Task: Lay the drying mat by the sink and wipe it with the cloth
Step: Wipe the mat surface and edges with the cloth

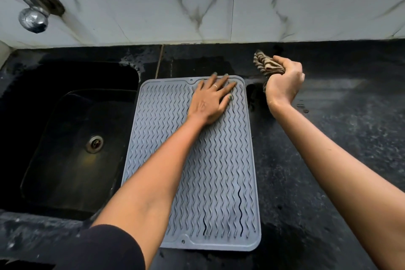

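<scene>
Beside the sink [72, 138], left fingers [221, 85] press flat on the mat [219, 171]; right fingers [285, 66] clench the cloth [266, 64].

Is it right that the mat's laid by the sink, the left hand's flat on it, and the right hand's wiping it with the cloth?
Not quite. In the head view the right hand holds the bunched cloth above the counter, off the mat, not wiping it. The mat lies by the sink, left hand flat on it.

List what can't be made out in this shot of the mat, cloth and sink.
Head view only:
- Cloth: mostly bunched inside the right hand; its size and wetness can't be judged.
- Drying mat: the left hand and forearm cover a diagonal strip.
- Tap: spout cut off by the left edge.
- Sink: far corners lost in shadow.
</scene>
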